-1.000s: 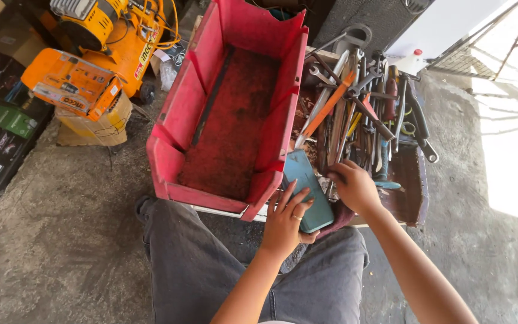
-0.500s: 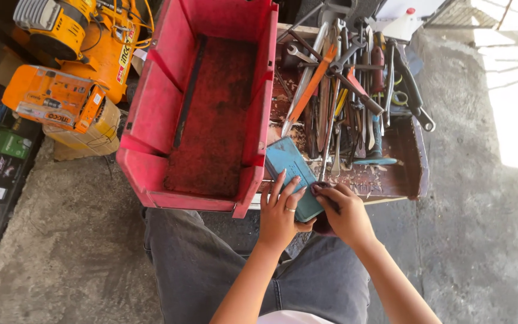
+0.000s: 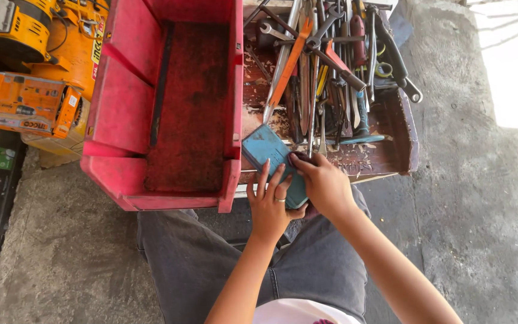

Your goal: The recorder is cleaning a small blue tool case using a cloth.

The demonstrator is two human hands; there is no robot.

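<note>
My fingers (image 3: 278, 180) on both hands are closing around a teal block (image 3: 271, 159), holding it between red bin (image 3: 121, 108) and tools (image 3: 331, 66).

flat teal block (image 3: 269, 157): matt, dusty | red plastic bin (image 3: 169, 102): scuffed, rust-brown grit inside | worn wooden tray (image 3: 398, 132): flaking finish | steel wrenches (image 3: 325, 36): dull metal | concrete floor (image 3: 481, 198): rough

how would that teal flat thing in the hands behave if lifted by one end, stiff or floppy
The teal flat block probably stays stiff: its edges look straight with no sag. It looks unlikely to roll, being flat. Both the left hand and right hand touch it, perhaps because it has some weight.
</note>
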